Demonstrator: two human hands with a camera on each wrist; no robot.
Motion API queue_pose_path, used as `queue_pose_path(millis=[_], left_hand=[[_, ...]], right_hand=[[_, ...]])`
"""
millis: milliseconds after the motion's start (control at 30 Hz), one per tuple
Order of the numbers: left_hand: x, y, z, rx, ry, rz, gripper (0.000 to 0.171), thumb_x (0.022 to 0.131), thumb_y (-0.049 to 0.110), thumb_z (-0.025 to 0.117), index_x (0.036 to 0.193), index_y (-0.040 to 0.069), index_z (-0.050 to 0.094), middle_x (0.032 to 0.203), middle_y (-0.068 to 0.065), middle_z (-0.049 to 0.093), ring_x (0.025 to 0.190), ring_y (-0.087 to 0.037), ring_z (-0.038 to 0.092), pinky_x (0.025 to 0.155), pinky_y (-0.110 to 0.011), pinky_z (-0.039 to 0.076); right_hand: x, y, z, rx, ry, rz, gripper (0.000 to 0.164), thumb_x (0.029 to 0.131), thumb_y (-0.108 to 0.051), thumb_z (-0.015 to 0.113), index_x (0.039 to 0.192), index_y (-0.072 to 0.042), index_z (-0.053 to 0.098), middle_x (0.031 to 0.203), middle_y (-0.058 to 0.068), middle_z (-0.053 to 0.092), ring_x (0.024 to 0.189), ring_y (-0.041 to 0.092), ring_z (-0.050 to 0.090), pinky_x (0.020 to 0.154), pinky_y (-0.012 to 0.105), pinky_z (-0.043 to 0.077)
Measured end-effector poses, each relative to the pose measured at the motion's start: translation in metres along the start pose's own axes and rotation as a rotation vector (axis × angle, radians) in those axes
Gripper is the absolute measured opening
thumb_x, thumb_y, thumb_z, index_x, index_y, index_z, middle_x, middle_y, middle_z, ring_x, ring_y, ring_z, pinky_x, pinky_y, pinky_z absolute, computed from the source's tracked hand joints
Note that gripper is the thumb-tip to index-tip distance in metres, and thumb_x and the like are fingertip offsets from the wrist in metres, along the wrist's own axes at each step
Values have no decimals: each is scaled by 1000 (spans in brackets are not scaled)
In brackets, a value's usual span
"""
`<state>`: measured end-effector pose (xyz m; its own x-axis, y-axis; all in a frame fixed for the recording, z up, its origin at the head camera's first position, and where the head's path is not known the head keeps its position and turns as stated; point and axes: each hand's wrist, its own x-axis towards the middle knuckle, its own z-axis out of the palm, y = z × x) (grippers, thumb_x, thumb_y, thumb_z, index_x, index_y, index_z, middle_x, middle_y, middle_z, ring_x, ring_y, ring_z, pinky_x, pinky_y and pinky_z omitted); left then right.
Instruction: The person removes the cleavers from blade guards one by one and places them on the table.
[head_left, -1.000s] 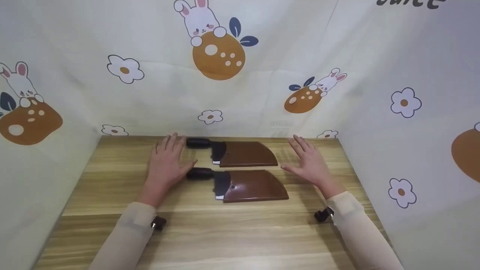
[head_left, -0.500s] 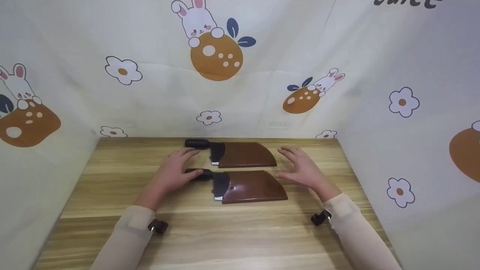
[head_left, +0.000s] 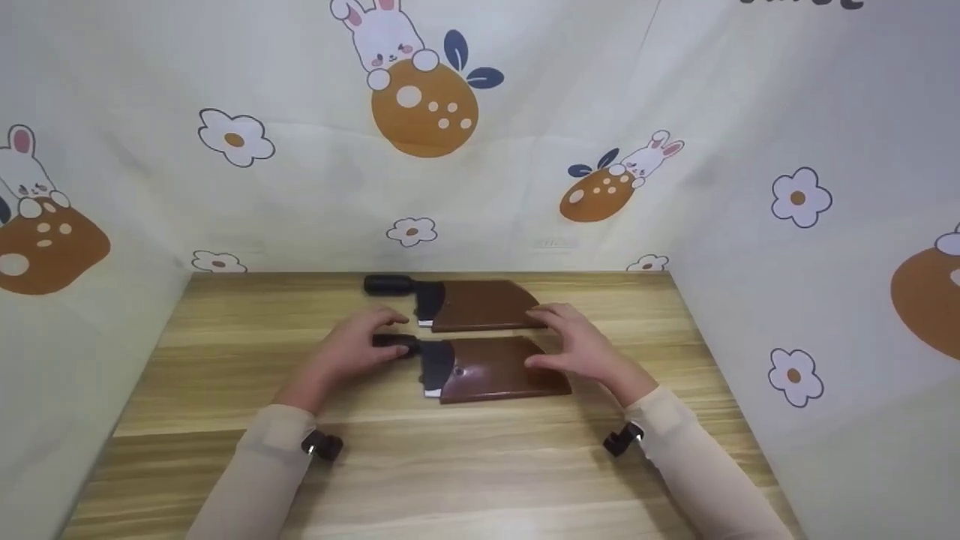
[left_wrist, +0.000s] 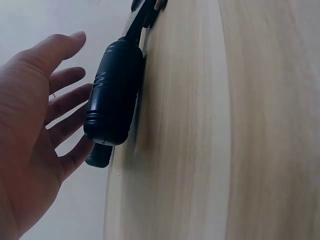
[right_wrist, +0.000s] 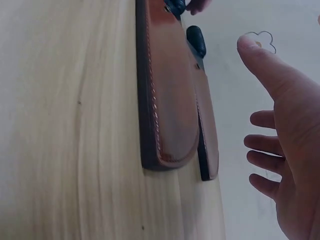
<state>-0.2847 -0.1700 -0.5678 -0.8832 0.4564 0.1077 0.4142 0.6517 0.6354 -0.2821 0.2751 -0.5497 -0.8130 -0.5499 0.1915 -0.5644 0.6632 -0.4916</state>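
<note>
Two cleavers with black handles lie parallel on the table, blades in brown leather sheaths: the near cleaver point(head_left: 499, 371) and the far cleaver point(head_left: 480, 304). Both handles point left. My left hand point(head_left: 352, 349) is around the near cleaver's black handle point(left_wrist: 112, 95), thumb and fingers spread apart without closing on it. At the other end, my right hand point(head_left: 589, 352) hovers by the blunt tips of the sheaths, thumb over the near sheath point(right_wrist: 172, 100). In the right wrist view its fingers are loosely bent and stand apart from the leather.
A wood-grain table point(head_left: 465, 472) carries both cleavers. Pale cloth point(head_left: 300, 187) printed with rabbits, oranges and flowers hangs behind the table and along both sides. A small black device point(head_left: 322, 445) sits on each wrist.
Both hands have moved inward and come lower. The left has come to the near cleaver's handle, the right to the sheath tips. The cleavers have stayed put on the table.
</note>
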Motion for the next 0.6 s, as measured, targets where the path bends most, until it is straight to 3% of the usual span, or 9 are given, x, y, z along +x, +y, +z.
queue_pose_path(millis=[233,600], left_hand=[[7,0,7,81,-34,37,51,94,31,89,139,12,73,136,-9,68,128,-34,64,115,-59,49],[15,-2,14,50,-21,58,47,92,28,91,133,11,76,130,-6,71,125,-34,66,114,-58,50]], right_hand=[[7,-13,21,-50,-47,-71,93,86,-56,92,159,-10,59,160,11,55,148,35,50,124,56,40],[16,-34,46,-111,-81,-138,100,85,-68,87,161,-11,57,160,14,54,146,34,50,123,55,43]])
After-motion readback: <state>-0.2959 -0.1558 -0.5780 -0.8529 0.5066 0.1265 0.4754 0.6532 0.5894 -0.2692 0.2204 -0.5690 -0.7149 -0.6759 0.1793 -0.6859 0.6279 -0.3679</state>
